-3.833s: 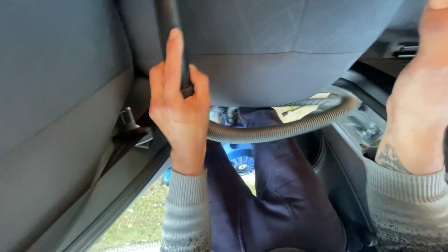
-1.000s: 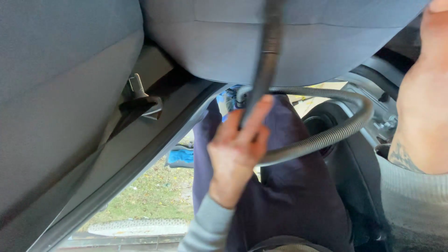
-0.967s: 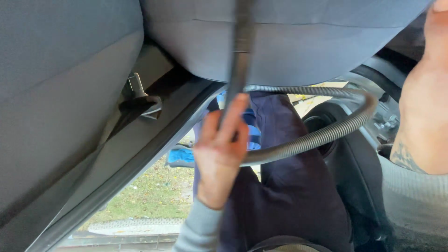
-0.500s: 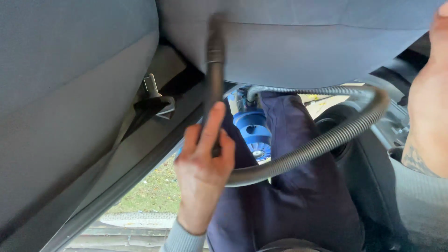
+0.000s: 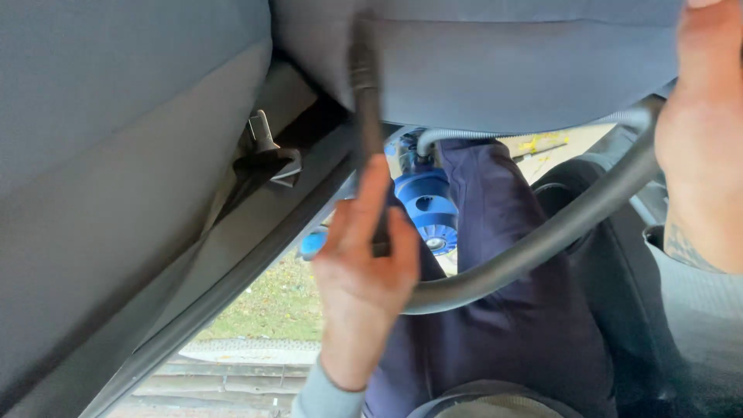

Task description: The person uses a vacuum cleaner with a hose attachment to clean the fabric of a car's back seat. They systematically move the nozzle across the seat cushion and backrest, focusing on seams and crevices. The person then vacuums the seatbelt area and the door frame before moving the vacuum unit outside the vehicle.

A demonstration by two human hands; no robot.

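My left hand (image 5: 362,277) grips a black vacuum nozzle (image 5: 365,108), index finger stretched along it. The nozzle's tip presses against the grey fabric car seat (image 5: 495,62) above. A grey ribbed hose (image 5: 557,228) curves from the hand to the right and up behind the seat. My right hand (image 5: 700,131) rests flat on the seat's right edge, fingers hidden beyond the frame. A tattoo shows at its wrist.
A grey seat backrest (image 5: 116,155) fills the left, with a seat belt buckle (image 5: 267,155) in the gap. A blue vacuum cleaner (image 5: 428,205) stands outside below the seat. My dark trouser leg (image 5: 511,310) is in the middle; grass shows through the open door.
The nozzle has slid left and back right across the seat fabric, my left hand following. The view has shifted slightly. My right hand stays on the seat.
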